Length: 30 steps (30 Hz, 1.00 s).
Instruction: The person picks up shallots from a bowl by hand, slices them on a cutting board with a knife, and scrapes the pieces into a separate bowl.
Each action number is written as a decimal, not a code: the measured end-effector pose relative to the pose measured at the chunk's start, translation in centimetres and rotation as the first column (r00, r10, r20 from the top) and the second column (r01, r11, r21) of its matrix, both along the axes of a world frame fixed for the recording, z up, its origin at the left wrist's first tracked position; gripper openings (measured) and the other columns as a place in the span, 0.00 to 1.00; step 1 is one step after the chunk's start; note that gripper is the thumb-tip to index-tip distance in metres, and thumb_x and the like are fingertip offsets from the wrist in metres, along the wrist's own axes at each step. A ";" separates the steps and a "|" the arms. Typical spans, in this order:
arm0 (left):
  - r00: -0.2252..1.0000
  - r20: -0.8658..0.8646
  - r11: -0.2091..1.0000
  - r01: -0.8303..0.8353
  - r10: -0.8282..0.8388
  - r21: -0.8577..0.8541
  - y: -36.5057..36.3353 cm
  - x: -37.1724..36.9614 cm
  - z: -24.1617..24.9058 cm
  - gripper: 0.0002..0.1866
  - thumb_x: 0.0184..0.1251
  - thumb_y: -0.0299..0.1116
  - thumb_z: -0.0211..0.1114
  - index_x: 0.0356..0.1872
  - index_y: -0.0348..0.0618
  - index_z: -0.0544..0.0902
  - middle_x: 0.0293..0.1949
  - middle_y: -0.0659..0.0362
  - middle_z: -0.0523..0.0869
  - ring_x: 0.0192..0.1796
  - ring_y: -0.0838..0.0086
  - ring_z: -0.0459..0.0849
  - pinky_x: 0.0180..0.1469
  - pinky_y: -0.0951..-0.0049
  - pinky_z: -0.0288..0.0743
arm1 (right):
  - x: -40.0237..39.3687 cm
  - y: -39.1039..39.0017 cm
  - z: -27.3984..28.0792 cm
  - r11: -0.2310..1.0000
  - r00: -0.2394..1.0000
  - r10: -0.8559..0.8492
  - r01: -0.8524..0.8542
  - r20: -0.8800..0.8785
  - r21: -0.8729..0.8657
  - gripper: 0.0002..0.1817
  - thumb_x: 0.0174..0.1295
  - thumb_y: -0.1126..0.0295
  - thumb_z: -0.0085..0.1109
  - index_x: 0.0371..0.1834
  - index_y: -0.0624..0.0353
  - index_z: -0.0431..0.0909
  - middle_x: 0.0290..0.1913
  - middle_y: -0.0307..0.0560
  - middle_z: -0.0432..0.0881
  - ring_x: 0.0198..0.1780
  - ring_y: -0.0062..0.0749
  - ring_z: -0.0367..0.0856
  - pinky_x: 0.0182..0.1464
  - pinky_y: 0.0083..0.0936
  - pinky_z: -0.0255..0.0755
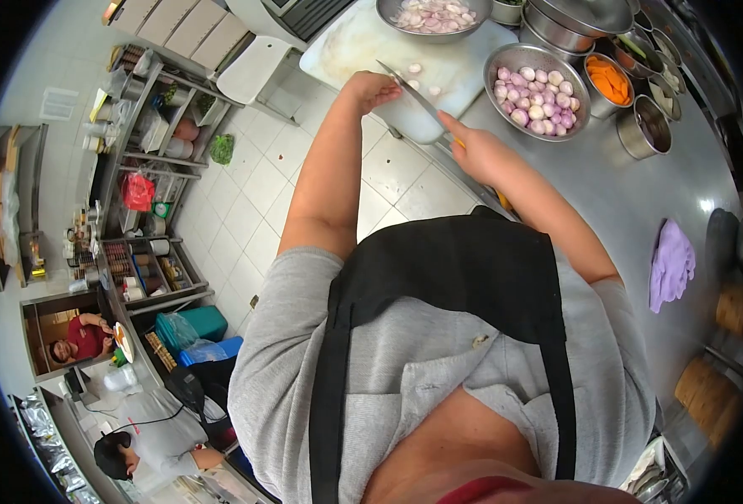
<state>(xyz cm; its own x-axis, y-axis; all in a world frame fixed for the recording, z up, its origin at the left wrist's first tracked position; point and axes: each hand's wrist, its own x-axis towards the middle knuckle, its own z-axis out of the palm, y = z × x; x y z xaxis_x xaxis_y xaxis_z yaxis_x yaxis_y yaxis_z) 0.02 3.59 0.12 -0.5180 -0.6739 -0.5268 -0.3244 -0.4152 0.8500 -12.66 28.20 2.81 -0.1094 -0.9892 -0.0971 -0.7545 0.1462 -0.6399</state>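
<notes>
head view: the right hand (476, 153) is closed around the yellow-orange handle of a knife (418, 99), fingers wrapped and thumb side toward the blade, which slants away over a white cutting board (346, 55). the left hand (373, 89) is half curled, its fingers bent and drawn close together beside the blade; whether the fingertips touch the steel or pinch anything cannot be told.

at the far edge of the board sits a wide metal bowl (439, 38) of sliced shallots (433, 14). a second metal bowl (535, 55), filled with peeled shallots (541, 105), stands at the board's right edge, bounding the right side of the work space. past it come a metal container of orange slices (608, 80) and a small metal pot (645, 130). nearer the body, on the steel counter (573, 189), lies a purple glove (672, 265), well apart from both hands. a white chair (256, 74) stands beyond the left arm, and two other people are off to the left, far from the board.

three pale shallot pieces (415, 68) lie loose on the board, just to the right of the blade and the left fingertips, ahead of the right hand and near the sliced-shallot bowl.
</notes>
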 end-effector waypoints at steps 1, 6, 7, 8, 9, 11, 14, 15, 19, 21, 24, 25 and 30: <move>1.000 0.000 1.000 0.002 -0.002 -0.001 -0.2 0.0 -0.3 0.07 0.66 0.24 0.56 0.41 0.29 0.78 0.39 0.50 0.82 0.41 0.66 0.84 0.48 0.73 0.82 | -0.1 0.1 -0.1 1.000 1.000 -0.002 0.002 0.000 -0.001 0.31 0.64 0.70 0.46 0.73 0.43 0.55 0.23 0.61 0.76 0.24 0.48 0.75 0.32 0.39 0.69; 0.997 -0.075 0.996 -0.021 0.028 0.091 -1.5 0.7 -1.2 0.07 0.63 0.22 0.57 0.39 0.25 0.78 0.38 0.48 0.83 0.37 0.64 0.85 0.42 0.73 0.84 | -0.6 2.6 2.1 0.993 0.999 -0.013 0.007 0.044 0.120 0.31 0.64 0.70 0.46 0.73 0.42 0.55 0.24 0.59 0.75 0.23 0.46 0.75 0.33 0.37 0.70; 0.996 -0.079 0.996 -0.022 0.029 0.091 -1.2 0.8 -1.0 0.07 0.63 0.22 0.57 0.39 0.25 0.78 0.38 0.48 0.83 0.37 0.64 0.85 0.42 0.73 0.84 | -1.0 3.2 1.9 0.993 0.999 -0.012 0.007 0.041 0.120 0.31 0.64 0.70 0.46 0.73 0.42 0.55 0.24 0.59 0.75 0.23 0.46 0.75 0.33 0.37 0.70; 0.998 -0.061 0.998 -0.020 0.024 0.060 -0.9 0.9 -0.7 0.08 0.63 0.22 0.58 0.38 0.26 0.78 0.38 0.48 0.83 0.37 0.64 0.85 0.42 0.73 0.84 | -1.5 3.7 1.7 0.993 0.989 -0.052 0.037 0.137 0.111 0.31 0.64 0.70 0.46 0.72 0.42 0.56 0.23 0.55 0.74 0.21 0.40 0.74 0.31 0.35 0.70; 0.999 -0.041 0.999 -0.020 0.021 0.030 -0.6 1.0 -0.4 0.08 0.63 0.23 0.59 0.38 0.26 0.78 0.39 0.49 0.83 0.37 0.65 0.85 0.42 0.73 0.84 | -1.9 4.1 1.3 0.992 0.968 -0.088 0.065 0.234 0.106 0.31 0.64 0.69 0.47 0.72 0.41 0.57 0.21 0.50 0.73 0.20 0.35 0.72 0.29 0.32 0.70; 1.000 -0.005 1.000 -0.016 0.016 -0.025 -0.2 1.0 -0.2 0.09 0.62 0.25 0.60 0.37 0.26 0.78 0.37 0.49 0.83 0.36 0.65 0.85 0.41 0.73 0.84 | -2.4 3.9 0.2 0.994 0.975 -0.104 0.098 0.198 0.039 0.31 0.64 0.69 0.46 0.72 0.42 0.57 0.23 0.53 0.74 0.21 0.37 0.73 0.30 0.33 0.71; 0.993 0.117 0.995 -0.003 0.014 -0.097 -0.9 0.0 -0.5 0.10 0.60 0.27 0.62 0.37 0.27 0.80 0.33 0.49 0.83 0.32 0.66 0.85 0.39 0.73 0.84 | -2.2 3.8 0.6 0.987 0.947 -0.158 0.157 0.279 0.026 0.30 0.65 0.68 0.47 0.72 0.41 0.57 0.23 0.51 0.74 0.20 0.34 0.73 0.29 0.31 0.71; 0.979 0.202 0.995 0.002 0.019 -0.102 -1.0 -0.3 -0.4 0.11 0.59 0.28 0.63 0.37 0.28 0.80 0.31 0.50 0.83 0.30 0.67 0.85 0.37 0.73 0.84 | -2.0 3.9 1.0 0.980 0.901 -0.197 0.173 0.386 0.096 0.29 0.66 0.68 0.47 0.72 0.40 0.57 0.23 0.47 0.73 0.18 0.29 0.71 0.26 0.29 0.70; 0.902 0.423 0.875 0.271 -0.085 -0.402 -0.8 -0.7 -0.5 0.11 0.58 0.29 0.63 0.39 0.32 0.82 0.28 0.52 0.84 0.28 0.69 0.84 0.33 0.74 0.82 | -1.7 4.3 1.6 0.967 0.776 -0.239 0.133 0.584 0.219 0.28 0.68 0.68 0.45 0.72 0.40 0.57 0.23 0.37 0.71 0.16 0.17 0.67 0.19 0.18 0.66; 0.783 0.605 0.768 0.473 -0.143 -0.431 -1.5 -0.2 0.1 0.14 0.55 0.36 0.71 0.38 0.38 0.82 0.30 0.56 0.82 0.26 0.77 0.80 0.32 0.77 0.80 | -2.4 4.2 0.1 0.973 0.694 -0.193 0.046 0.694 0.225 0.28 0.69 0.67 0.45 0.73 0.42 0.56 0.24 0.37 0.72 0.16 0.16 0.67 0.18 0.16 0.65; 0.871 0.461 0.834 0.378 -0.173 -0.402 -1.1 0.9 0.7 0.17 0.52 0.36 0.73 0.40 0.39 0.82 0.31 0.56 0.83 0.26 0.76 0.81 0.32 0.77 0.80 | -3.0 4.1 -0.5 0.974 0.662 -0.189 0.031 0.725 0.225 0.27 0.70 0.66 0.44 0.73 0.44 0.56 0.25 0.38 0.72 0.16 0.17 0.68 0.18 0.17 0.65; 0.869 0.465 0.834 0.377 -0.169 -0.403 -1.6 1.0 0.2 0.17 0.52 0.36 0.73 0.40 0.39 0.82 0.31 0.56 0.83 0.26 0.76 0.81 0.32 0.77 0.80 | -2.9 4.0 -0.3 0.975 0.660 -0.184 0.027 0.729 0.222 0.27 0.70 0.66 0.44 0.73 0.44 0.56 0.25 0.38 0.72 0.16 0.17 0.68 0.18 0.17 0.65; 0.844 0.537 0.756 0.353 -0.003 -0.551 -2.7 0.4 -1.7 0.22 0.49 0.38 0.75 0.44 0.40 0.81 0.34 0.55 0.85 0.31 0.73 0.85 0.34 0.75 0.80 | -2.7 2.9 0.7 0.964 0.688 -0.206 0.019 0.696 0.266 0.27 0.70 0.66 0.44 0.73 0.46 0.56 0.26 0.38 0.73 0.17 0.17 0.69 0.18 0.17 0.67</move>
<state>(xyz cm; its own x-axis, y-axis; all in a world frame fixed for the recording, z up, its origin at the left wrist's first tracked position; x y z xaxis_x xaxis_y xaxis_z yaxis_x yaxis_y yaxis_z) 0.45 0.84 -1.53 -0.4623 -0.8526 -0.2435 -0.7639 0.2435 0.5976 -15.37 31.05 3.47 -0.0237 -0.9146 -0.4037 -0.0516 0.4044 -0.9131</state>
